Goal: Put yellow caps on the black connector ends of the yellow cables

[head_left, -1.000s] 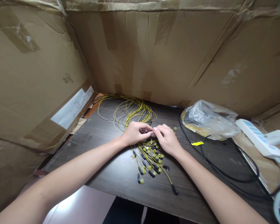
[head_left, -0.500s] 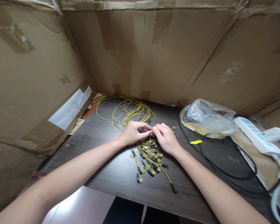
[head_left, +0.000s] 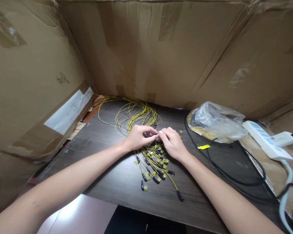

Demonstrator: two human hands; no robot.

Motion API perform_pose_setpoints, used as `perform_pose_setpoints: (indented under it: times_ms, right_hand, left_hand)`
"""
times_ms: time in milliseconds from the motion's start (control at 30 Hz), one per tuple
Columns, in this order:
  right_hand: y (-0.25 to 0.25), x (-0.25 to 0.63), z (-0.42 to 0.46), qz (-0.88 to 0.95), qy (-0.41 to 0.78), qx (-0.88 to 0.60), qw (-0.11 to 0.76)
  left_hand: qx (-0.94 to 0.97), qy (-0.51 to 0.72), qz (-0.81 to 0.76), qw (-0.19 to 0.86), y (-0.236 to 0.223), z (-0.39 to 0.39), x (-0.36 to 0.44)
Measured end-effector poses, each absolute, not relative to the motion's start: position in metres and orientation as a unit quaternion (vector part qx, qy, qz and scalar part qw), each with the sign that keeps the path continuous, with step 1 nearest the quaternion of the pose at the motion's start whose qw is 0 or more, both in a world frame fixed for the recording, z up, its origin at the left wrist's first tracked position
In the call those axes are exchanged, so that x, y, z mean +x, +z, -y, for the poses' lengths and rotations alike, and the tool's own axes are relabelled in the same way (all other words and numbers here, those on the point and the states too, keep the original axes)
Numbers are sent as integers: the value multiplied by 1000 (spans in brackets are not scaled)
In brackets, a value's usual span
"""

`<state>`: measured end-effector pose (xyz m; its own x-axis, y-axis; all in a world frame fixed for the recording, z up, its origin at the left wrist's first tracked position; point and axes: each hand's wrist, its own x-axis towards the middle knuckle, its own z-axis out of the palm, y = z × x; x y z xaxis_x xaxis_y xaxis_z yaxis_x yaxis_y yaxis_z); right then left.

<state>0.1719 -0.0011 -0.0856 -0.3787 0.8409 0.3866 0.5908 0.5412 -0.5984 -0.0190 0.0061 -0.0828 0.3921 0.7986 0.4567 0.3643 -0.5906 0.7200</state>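
Note:
My left hand [head_left: 142,137] is closed in a pinch, thumb and forefinger together, over the middle of the cable bundle. Its fingertips meet those of my right hand [head_left: 171,142], which is also pinched closed. A tiny pale bit shows where the fingertips touch, too small to name. Below the hands fan out several thin yellow cables [head_left: 150,159] with black angled connectors [head_left: 180,196], many bearing clear yellow caps [head_left: 145,188]. Behind my left hand the long loops of yellow cable [head_left: 139,112] lie coiled toward the back. A loose yellow cap [head_left: 181,131] sits beyond my right hand.
A crumpled clear plastic bag [head_left: 215,122] with yellowish contents stands at the back right. Beside it are a white power strip [head_left: 263,138] and a black cord [head_left: 230,183] with a yellow tag [head_left: 203,147]. Cardboard walls [head_left: 146,48] enclose the dark table [head_left: 107,191].
The view has shifted slightly, so everything sits a little further left and up. Both hands keep their pinch, fingertips together at the same place over the cables.

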Motion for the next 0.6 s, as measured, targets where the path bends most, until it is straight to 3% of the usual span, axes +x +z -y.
perform_pose_setpoints:
  times_ms: [167, 467, 600]
  right_hand:
    - [-84, 173, 3, 792, 209, -430, 379]
    - [-86, 173, 1, 813, 181, -444, 329]
    - [-86, 173, 1, 803, 189, -446, 348]
  left_hand:
    - [785, 410, -377, 272, -82, -7, -19]
    - [788, 414, -369, 266, -82, -7, -18]
    - [790, 411, -371, 264, -82, -8, -18]
